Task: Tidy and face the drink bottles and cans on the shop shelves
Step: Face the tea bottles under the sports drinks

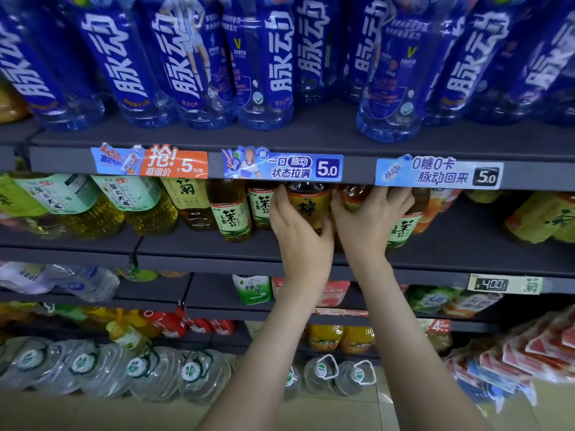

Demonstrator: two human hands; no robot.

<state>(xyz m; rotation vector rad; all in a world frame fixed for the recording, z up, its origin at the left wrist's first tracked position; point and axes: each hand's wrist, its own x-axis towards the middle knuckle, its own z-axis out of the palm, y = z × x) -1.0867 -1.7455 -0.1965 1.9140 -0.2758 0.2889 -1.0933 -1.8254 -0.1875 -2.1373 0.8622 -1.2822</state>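
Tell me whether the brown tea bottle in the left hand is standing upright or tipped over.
Upright. The brown tea bottle stands on the shelf, label characters reading vertically, with the left hand wrapped around its side. Its cap is hidden behind the price strip.

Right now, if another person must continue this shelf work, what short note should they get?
Left hand: wrapped around the brown tea bottle with the yellow label on the second shelf.
Right hand: closed on the next amber bottle beside it.
Done: the blue bottles above stand in a row, most labels forward; one sits ahead of the others.
Left: set both held bottles upright and label-front, straighten the tilted green tea bottles, then go on to the lower shelves.
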